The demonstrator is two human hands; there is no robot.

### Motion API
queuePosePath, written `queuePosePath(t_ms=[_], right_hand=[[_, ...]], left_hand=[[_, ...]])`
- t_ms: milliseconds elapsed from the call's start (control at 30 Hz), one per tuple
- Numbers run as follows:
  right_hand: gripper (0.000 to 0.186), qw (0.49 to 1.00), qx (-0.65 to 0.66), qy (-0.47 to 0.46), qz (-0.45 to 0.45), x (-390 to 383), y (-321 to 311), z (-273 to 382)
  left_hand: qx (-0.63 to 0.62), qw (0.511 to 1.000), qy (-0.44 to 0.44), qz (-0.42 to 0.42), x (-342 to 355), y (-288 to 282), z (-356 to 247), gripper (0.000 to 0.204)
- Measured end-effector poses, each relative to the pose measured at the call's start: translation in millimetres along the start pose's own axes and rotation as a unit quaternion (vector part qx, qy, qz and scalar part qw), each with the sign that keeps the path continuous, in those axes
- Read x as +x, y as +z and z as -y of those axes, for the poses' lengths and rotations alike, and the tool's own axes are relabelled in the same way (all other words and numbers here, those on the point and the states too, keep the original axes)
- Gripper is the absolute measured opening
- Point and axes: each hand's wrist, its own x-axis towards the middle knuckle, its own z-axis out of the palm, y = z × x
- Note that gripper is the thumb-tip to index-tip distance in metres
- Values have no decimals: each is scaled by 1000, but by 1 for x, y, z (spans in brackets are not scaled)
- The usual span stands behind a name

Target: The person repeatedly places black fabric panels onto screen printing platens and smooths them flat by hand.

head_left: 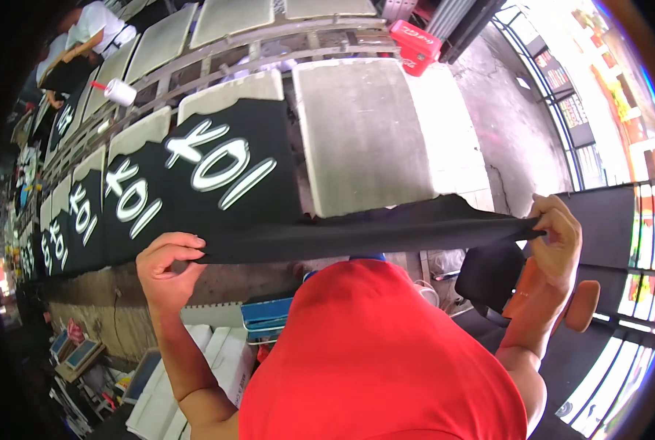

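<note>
A black fabric piece (364,236) is stretched sideways between my two hands, hanging in a narrow band above my red shirt. My left hand (167,268) pinches one end at the lower middle-left; my right hand (558,238) grips the other end, with fingers curled over it. Just beyond the fabric lies a pale grey board (360,132). To its left, a row of black fabric pieces (272,136) with white printed designs lies on similar boards.
Metal rails (327,41) run behind the boards, with a red box (415,44) and a white cup (120,92) there. Another person (96,29) bends at the upper left. White boxes (224,367) sit below left. A dark chair (489,271) is near my right arm.
</note>
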Motion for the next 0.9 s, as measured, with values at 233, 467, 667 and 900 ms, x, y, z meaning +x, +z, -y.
queuePosePath(t_ms=[233, 467, 667, 900], right_hand=[[20, 996, -2, -31, 81, -10, 83, 36], [20, 988, 34, -40, 144, 14, 142, 57], [47, 983, 78, 18, 167, 49, 197, 69], [31, 978, 114, -95, 150, 75, 243, 79]], left_hand=[[45, 992, -71, -96, -91, -63, 16, 26], [140, 973, -133, -129, -142, -101, 14, 30], [198, 946, -210, -147, -140, -113, 24, 26], [267, 933, -225, -83, -124, -141, 45, 35]])
